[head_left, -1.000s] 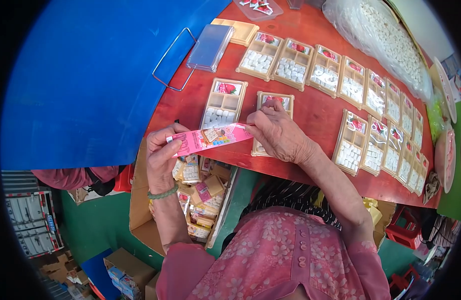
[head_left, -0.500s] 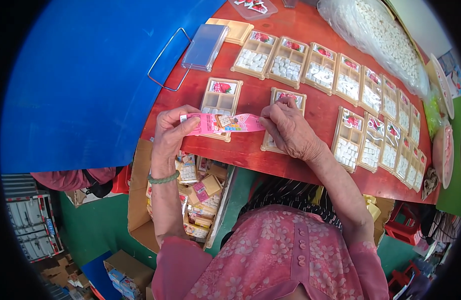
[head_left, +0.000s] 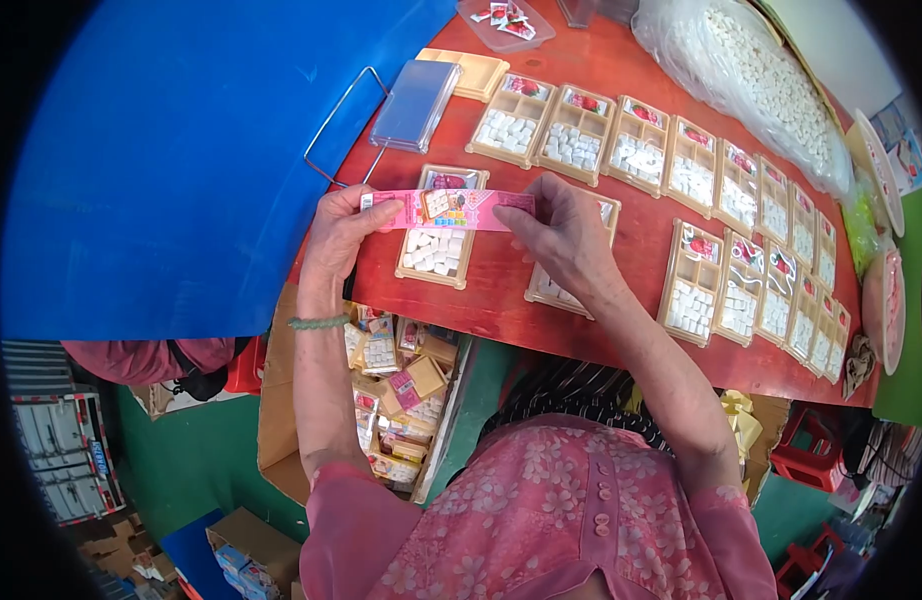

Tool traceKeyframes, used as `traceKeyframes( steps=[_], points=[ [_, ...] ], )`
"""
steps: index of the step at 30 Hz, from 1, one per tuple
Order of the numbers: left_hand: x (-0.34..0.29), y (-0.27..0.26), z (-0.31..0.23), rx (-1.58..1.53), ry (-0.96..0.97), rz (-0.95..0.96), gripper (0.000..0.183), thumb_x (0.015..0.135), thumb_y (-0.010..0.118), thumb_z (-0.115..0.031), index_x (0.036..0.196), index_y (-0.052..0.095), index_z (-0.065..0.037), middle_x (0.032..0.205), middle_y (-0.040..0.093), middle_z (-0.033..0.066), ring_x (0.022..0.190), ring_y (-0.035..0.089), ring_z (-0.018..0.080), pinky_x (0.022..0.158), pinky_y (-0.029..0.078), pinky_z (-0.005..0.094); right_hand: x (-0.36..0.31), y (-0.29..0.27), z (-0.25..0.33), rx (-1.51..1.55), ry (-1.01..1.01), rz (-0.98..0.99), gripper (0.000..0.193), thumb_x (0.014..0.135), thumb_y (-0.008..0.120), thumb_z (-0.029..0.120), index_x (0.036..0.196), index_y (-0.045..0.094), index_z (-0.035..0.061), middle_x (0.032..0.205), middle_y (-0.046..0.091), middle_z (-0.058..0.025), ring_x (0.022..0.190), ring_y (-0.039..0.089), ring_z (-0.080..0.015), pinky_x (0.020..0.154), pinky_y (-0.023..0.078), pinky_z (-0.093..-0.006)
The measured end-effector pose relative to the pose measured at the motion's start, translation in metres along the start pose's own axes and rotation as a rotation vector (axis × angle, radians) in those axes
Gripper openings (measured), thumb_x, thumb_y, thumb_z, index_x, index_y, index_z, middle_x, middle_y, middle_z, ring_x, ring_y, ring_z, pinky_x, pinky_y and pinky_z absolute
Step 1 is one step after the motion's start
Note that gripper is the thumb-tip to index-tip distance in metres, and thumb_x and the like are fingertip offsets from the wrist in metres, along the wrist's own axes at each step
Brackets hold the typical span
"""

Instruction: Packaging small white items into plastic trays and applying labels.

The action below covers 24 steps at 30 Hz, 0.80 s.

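Note:
A pink printed paper sleeve (head_left: 449, 210) is stretched flat between my two hands. My left hand (head_left: 339, 232) pinches its left end, thumb on top, and my right hand (head_left: 566, 232) pinches the right end. Beneath the strip lies a cream compartment tray (head_left: 436, 252) holding white pieces and a red sachet, its middle hidden by the strip. A second such tray (head_left: 554, 292) sits under my right hand and is mostly covered by it.
Two rows of filled trays (head_left: 573, 135) stand on the red table (head_left: 501, 300). Clear lids (head_left: 413, 105) and empty trays (head_left: 471, 72) are stacked at the far left. A bag of white pieces (head_left: 756, 90) lies far right. Below the edge stands a carton of packed trays (head_left: 281, 440).
Both hands have moved slightly away from me with the sleeve. The strip, twisted at its right end before, now lies flatter and more of the near tray shows below it.

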State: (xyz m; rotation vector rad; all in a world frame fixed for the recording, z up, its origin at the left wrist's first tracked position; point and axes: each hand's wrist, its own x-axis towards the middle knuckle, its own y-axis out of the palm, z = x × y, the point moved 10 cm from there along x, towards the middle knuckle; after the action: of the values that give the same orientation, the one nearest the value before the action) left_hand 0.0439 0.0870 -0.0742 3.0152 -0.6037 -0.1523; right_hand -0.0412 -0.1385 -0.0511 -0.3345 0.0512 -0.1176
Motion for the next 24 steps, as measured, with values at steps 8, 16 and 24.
traceKeyframes(
  steps=[8,16,24],
  points=[
    [0.014,-0.007,0.006,0.232,-0.156,-0.043,0.016,0.076,0.074,-0.014,0.084,0.068,-0.002,0.075,0.067,0.0035,0.062,0.056,0.0044,0.054,0.043,0.0177,0.014,0.02,-0.012,-0.009,0.023,-0.034,0.02,0.082,0.064,0.014,0.076,0.055,-0.0027,0.065,0.059,-0.0066,0.06,0.061,-0.0108,0.052,0.049,-0.0245],
    [0.016,-0.003,0.006,0.398,-0.135,-0.049,0.013,0.079,0.071,-0.014,0.086,0.067,-0.004,0.072,0.066,0.0032,0.06,0.056,0.0046,0.051,0.041,0.017,0.013,0.018,0.0,-0.259,-0.086,-0.143,0.018,0.075,0.063,0.011,0.073,0.054,-0.0041,0.066,0.06,-0.0204,0.06,0.062,-0.0245,0.058,0.047,-0.0358],
    [0.018,-0.002,0.007,0.412,-0.143,-0.061,0.011,0.079,0.071,-0.012,0.085,0.067,-0.004,0.071,0.065,0.0034,0.06,0.056,0.0051,0.051,0.041,0.0174,0.012,0.022,0.007,-0.299,-0.183,-0.147,0.016,0.076,0.062,0.01,0.074,0.053,-0.0029,0.068,0.059,-0.0232,0.064,0.061,-0.0339,0.06,0.047,-0.0386]
  ],
)
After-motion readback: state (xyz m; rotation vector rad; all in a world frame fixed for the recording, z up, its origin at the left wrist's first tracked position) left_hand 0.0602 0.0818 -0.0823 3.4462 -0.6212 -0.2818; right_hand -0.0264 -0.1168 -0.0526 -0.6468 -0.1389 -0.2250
